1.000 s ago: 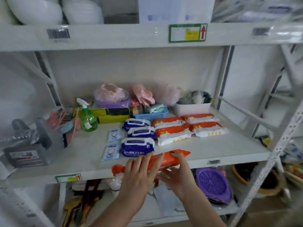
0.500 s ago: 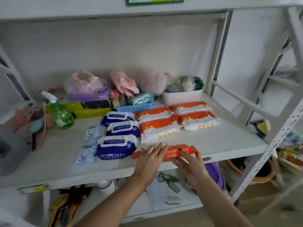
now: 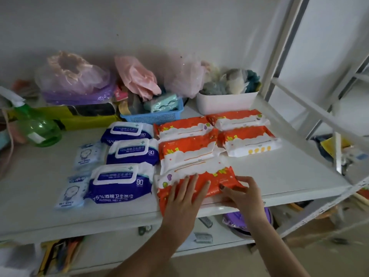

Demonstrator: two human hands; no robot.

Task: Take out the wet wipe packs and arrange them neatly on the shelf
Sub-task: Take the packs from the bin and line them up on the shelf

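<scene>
An orange-and-white wet wipe pack lies at the front edge of the white shelf, its near left corner slightly over the edge. My left hand presses flat on it with straight fingers. My right hand rests spread on its right end. Behind it lie several more orange packs in two columns. To their left, three blue alcohol wipe packs form a column, with two small pale sachets beside them.
At the back of the shelf stand a blue basket, a white bin and plastic bags. A green spray bottle is at the left. A white upright post bounds the right side. The lower shelf holds a purple item.
The orange pack has come up from below the shelf edge and now lies flat on the shelf in front of the other orange packs. Both hands moved up with it.
</scene>
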